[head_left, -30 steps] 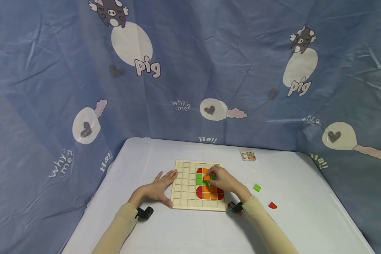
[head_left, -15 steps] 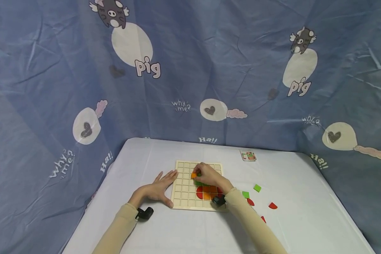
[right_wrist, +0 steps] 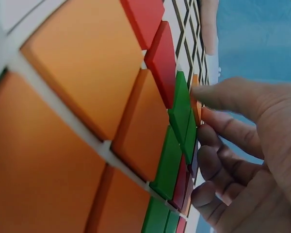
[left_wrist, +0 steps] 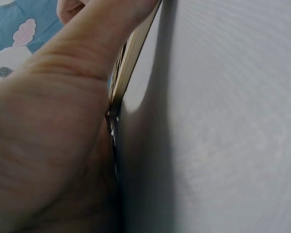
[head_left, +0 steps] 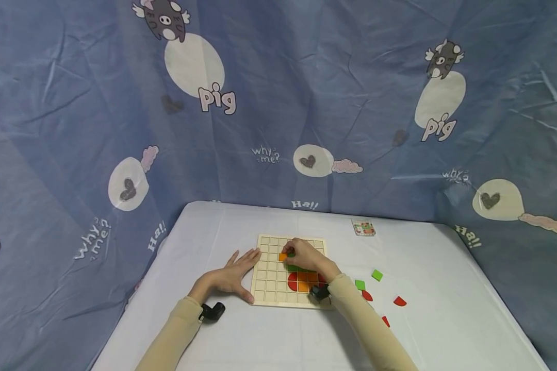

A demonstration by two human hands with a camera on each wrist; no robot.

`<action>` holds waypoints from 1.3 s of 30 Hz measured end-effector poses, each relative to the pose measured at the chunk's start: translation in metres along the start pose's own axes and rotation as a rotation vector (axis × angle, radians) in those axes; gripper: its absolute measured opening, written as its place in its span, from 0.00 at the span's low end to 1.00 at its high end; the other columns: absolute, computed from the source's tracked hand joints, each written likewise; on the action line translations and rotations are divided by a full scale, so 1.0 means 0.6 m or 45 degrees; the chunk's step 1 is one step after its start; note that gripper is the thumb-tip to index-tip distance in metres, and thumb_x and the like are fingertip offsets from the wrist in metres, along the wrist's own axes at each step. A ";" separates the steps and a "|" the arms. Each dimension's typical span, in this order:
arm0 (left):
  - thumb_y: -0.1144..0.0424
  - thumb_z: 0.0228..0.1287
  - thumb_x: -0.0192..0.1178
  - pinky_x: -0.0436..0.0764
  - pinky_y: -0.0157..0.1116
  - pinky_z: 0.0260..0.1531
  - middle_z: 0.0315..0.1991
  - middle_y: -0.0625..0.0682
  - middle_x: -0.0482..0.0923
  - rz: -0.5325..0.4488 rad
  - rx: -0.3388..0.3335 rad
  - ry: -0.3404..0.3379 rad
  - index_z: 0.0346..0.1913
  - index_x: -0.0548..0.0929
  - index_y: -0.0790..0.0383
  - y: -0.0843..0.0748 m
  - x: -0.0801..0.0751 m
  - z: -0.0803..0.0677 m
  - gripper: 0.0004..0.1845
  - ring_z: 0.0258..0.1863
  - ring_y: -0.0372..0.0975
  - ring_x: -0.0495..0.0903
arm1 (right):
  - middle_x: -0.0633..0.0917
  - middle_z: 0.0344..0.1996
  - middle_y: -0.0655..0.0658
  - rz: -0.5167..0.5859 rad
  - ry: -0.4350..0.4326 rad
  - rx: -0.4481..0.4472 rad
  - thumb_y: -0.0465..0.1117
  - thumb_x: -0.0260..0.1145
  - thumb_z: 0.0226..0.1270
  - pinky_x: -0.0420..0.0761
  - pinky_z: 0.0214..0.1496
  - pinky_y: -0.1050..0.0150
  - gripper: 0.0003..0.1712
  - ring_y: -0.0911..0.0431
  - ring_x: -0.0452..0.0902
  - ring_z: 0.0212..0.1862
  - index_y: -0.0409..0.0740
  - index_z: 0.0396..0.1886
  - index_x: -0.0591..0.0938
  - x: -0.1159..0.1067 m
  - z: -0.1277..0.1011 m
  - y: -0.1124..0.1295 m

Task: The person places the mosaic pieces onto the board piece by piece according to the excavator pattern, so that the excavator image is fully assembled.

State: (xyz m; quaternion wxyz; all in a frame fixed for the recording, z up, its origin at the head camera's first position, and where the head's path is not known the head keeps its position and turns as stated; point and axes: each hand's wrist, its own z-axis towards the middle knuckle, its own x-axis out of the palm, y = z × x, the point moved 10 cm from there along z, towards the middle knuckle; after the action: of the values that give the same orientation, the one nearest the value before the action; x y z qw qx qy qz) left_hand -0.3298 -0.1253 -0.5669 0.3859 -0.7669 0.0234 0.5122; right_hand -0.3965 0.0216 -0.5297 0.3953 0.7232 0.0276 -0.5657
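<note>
Midway through a placing step, the right hand (head_left: 306, 256) pinches an orange tile (head_left: 283, 256) over the board (head_left: 265, 278), left of the green tiles (head_left: 291, 268) in the upper rows; seating it likely calls for squaring it to one cell and pressing down. Small, flat and square, the tile looks bright orange. Fingers straight, the left hand (head_left: 229, 277) lies flat against the board's left edge.

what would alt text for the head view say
A person's right hand pinches an orange tile over a wooden grid board partly filled with red, orange and green tiles, while the left hand lies flat at the board's left edge. Loose green and red tiles lie to the right.
</note>
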 end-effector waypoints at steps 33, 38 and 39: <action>0.34 0.36 0.74 0.26 0.57 0.73 0.79 0.54 0.33 0.009 -0.004 -0.013 0.77 0.41 0.61 -0.003 0.000 0.001 0.72 0.78 0.49 0.33 | 0.82 0.39 0.48 0.085 -0.277 0.243 0.40 0.70 0.60 0.77 0.40 0.63 0.14 0.58 0.74 0.39 0.41 0.44 0.81 -0.125 -0.204 -0.161; 0.35 0.37 0.74 0.25 0.57 0.73 0.79 0.55 0.33 -0.003 0.010 -0.012 0.77 0.41 0.62 -0.008 -0.002 0.000 0.72 0.78 0.49 0.32 | 0.81 0.38 0.45 0.122 -0.296 0.386 0.40 0.71 0.60 0.75 0.38 0.63 0.17 0.55 0.72 0.38 0.39 0.46 0.79 -0.144 -0.271 -0.232; 0.36 0.37 0.75 0.26 0.57 0.73 0.79 0.55 0.33 -0.007 0.013 -0.013 0.77 0.41 0.62 -0.008 -0.002 0.000 0.71 0.78 0.50 0.32 | 0.80 0.38 0.45 0.130 -0.295 0.419 0.40 0.71 0.59 0.74 0.38 0.63 0.17 0.55 0.72 0.38 0.38 0.46 0.79 -0.146 -0.282 -0.245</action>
State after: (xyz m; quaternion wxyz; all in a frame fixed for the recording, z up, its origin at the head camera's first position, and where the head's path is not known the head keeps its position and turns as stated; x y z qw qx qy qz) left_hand -0.3282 -0.1223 -0.5630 0.3913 -0.7623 0.0220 0.5151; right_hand -0.3645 0.2601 -0.5275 0.3006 0.7085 -0.1473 -0.6212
